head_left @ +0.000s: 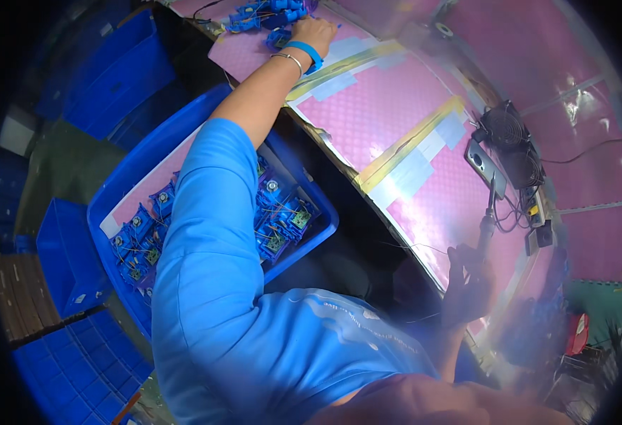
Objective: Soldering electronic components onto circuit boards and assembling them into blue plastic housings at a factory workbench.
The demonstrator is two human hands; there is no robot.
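My left arm stretches across to the far end of the pink-covered bench [353, 106]. There my left hand [314, 34], with a blue wristband, closes over a blue plastic assembly [278, 38] with thin wires; its fingertips are partly hidden. More such blue assemblies [250, 17] lie beside it. In shadow near the bench's front edge, my right hand [468, 280] is closed around a pen-shaped soldering iron [488, 221], pointing away from me. A thin wire sticks out leftward from near the right fingers.
Under my left arm stands a blue bin [304, 244] holding several wired blue assemblies [274, 244]. A phone [484, 167], black fans [505, 126] and a power strip [535, 207] with cables sit along the bench's right side. Other blue bins [70, 255] stand at left.
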